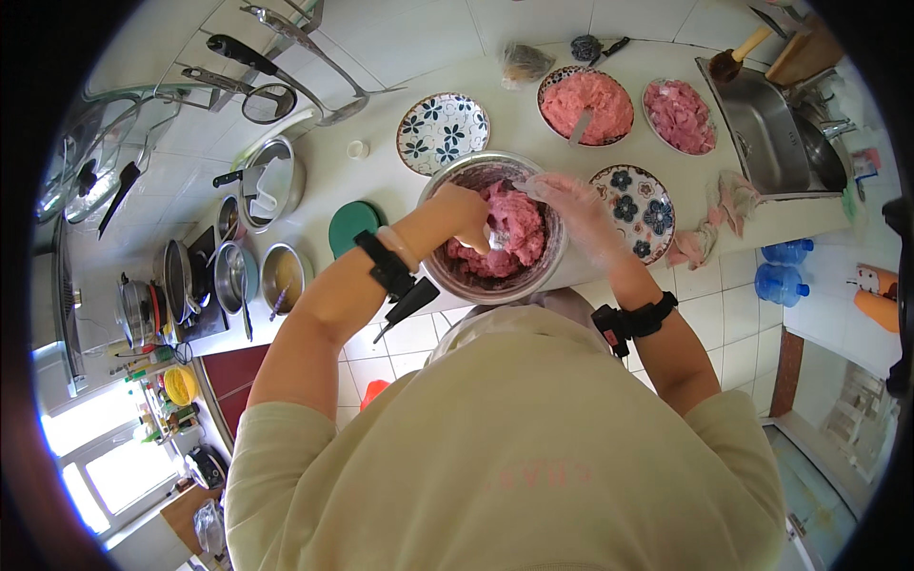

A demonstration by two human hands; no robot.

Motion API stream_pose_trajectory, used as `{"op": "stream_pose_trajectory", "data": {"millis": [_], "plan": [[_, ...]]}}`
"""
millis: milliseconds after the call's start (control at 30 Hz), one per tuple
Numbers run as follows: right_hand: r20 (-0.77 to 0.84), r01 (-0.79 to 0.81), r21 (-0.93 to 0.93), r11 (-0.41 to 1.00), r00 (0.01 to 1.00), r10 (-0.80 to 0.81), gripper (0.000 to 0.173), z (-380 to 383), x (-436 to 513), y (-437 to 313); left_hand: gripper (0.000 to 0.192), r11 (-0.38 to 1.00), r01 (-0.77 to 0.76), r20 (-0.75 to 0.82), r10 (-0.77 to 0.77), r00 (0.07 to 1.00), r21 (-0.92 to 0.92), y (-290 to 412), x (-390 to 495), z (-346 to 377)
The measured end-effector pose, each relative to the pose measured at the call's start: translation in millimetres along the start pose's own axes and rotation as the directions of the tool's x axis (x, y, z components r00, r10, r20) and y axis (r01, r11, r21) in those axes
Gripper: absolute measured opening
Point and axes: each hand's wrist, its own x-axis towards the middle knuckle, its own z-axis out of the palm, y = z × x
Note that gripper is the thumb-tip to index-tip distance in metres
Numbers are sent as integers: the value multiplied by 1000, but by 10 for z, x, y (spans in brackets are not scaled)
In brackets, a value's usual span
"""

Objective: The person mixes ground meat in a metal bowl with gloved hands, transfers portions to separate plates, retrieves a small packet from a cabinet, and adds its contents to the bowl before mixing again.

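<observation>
A metal bowl (555,258) of raw minced meat (520,223) stands close in front of me. My left hand (463,216), bare, is over the left part of the bowl with its fingers bent down towards the meat. Something small and whitish shows at its fingertips; whether it is held cannot be told. My right hand (571,207) wears a clear plastic glove and reaches over the bowl's right rim. Its fingertips are by a small dark thing at the rim, and their grip is unclear. Dark devices are strapped to both wrists.
A patterned plate (443,132) lies behind the bowl, a flowered plate (635,207) right of it. Farther back are plates of pink mince (589,103) and cut meat (678,118). A green lid (353,227) and metal pots (285,268) stand left; a sink (764,135) is right.
</observation>
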Motion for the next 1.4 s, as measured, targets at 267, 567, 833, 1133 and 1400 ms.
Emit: {"op": "stream_pose_trajectory", "data": {"millis": [267,567,833,1133,1400], "plan": [[37,94,-146,985,995,-89,32,-39,86,252,51,624,-546,-709,-17,705,-558,-409,-794,155],[17,58,-15,998,998,-58,30,147,191,248,54,691,-499,-817,-241,524,-523,-616,-1074,411],[416,544,-571,615,837,-355,27,569,38,-208,50,646,-528,-765,-139,629,-551,-598,-572,565],[459,514,-672,533,854,-244,39,1015,77,-399,54,750,-602,-957,-154,245,-275,-433,-498,540],[516,609,-703,367,792,-326,36,974,44,-465,54,832,-491,-951,-131,279,-259,-419,-644,490]]}}
